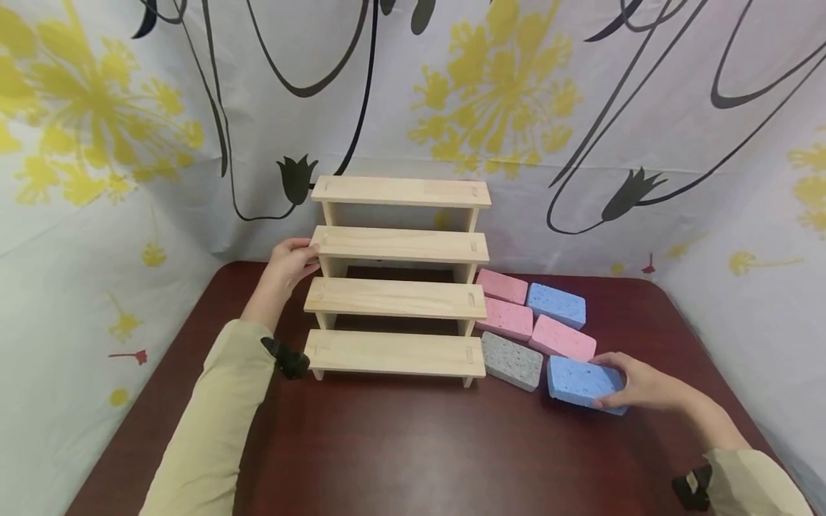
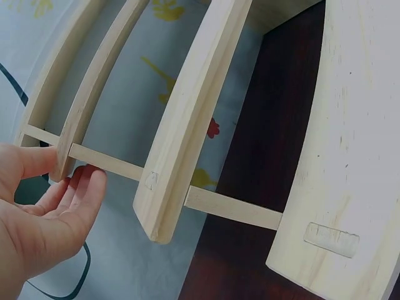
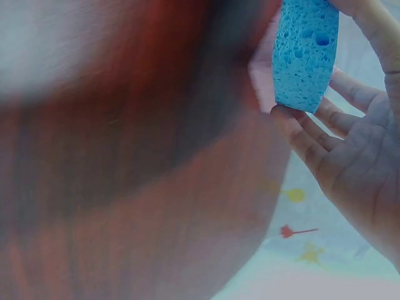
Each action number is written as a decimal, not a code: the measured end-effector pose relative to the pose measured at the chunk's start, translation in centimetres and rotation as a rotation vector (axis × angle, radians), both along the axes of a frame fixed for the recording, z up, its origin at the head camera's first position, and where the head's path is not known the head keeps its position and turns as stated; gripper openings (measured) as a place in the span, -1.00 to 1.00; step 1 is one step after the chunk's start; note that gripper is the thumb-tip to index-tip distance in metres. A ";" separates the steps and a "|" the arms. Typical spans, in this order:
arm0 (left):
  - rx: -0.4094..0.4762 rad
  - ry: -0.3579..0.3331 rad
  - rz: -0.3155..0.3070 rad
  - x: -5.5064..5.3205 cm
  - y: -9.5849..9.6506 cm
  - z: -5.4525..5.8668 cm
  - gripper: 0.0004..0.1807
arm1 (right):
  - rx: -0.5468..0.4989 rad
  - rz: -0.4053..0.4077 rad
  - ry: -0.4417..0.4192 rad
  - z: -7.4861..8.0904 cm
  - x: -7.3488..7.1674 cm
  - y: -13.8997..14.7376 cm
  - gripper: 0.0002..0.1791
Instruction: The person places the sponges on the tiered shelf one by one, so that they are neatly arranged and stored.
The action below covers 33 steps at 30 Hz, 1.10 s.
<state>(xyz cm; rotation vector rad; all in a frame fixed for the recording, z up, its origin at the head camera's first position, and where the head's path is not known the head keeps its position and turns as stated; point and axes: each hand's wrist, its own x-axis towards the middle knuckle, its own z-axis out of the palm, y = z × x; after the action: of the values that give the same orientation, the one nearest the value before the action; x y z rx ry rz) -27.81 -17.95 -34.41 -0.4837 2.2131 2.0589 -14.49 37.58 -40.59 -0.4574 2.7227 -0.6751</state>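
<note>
A pale wooden four-step rack (image 1: 395, 298) stands on the dark red-brown table. At its left side my left hand (image 1: 290, 264) pinches the end of the second board from the top. In the left wrist view, the thumb of the left hand (image 2: 47, 219) lies on one side of that board (image 2: 94, 81) and the fingers on the other. My right hand (image 1: 645, 383) grips a blue sponge (image 1: 577, 380) by its right end, at the front of a group of sponges. Up close, the right hand (image 3: 362, 119) has thumb and fingers on opposite edges of the porous blue sponge (image 3: 306, 56).
Right of the rack lie a grey sponge (image 1: 512, 360), another blue sponge (image 1: 557, 305) and several pink ones, including a pink sponge (image 1: 563, 338) just behind the held one. A patterned cloth (image 1: 361, 129) hangs behind and at both sides of the table (image 1: 400, 451).
</note>
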 end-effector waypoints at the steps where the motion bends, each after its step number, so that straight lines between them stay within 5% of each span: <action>1: 0.010 -0.006 0.003 0.3 0.2 0.3 -0.47 | 0.007 0.003 0.017 0.3 -0.2 -0.2 -0.25; 15: 0.087 0.020 0.062 0.5 0.7 -0.5 -0.51 | 0.019 -0.005 0.194 4.1 -3.0 -5.0 -0.24; 33: 0.057 0.046 0.052 1.2 0.7 -0.4 -0.50 | -0.189 -0.008 0.503 8.1 -7.1 -12.2 -0.19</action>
<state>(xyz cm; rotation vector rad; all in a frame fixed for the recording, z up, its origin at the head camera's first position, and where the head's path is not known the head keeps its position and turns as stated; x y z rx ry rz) -26.58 -17.28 -34.85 -0.4986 2.1825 2.1734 -21.57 25.37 -32.46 -0.7491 3.1365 -0.9314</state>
